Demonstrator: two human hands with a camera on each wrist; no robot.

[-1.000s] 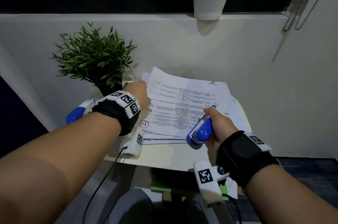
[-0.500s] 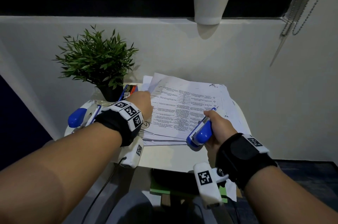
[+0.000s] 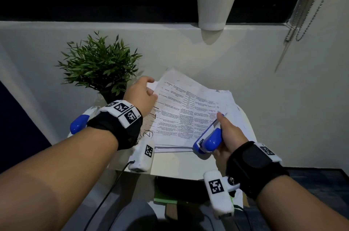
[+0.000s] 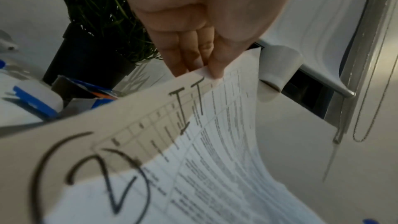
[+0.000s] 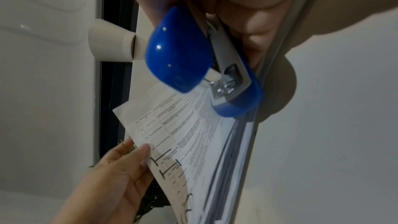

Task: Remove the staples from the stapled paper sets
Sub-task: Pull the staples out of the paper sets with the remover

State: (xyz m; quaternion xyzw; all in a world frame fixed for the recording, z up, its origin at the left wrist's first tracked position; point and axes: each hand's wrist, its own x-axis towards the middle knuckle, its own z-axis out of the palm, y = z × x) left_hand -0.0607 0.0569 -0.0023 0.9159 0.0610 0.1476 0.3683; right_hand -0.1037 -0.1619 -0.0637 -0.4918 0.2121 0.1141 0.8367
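Note:
A stack of printed paper sets lies on a small white table. My left hand pinches the far left corner of the top sheet between thumb and fingers and lifts it off the stack. That sheet carries a handwritten circled 2 and tally marks. My right hand grips a blue stapler at the stack's near right edge. In the right wrist view the blue stapler points its metal end down at the printed page. No staple is visible.
A potted green plant stands at the table's back left, close to my left hand. A second blue stapler lies left of my left wrist. A white cup hangs from the ledge above. The wall is right behind the table.
My left hand has moved from the stack's left edge to its far corner and lifted the top sheet. The right hand with the stapler has stayed in place.

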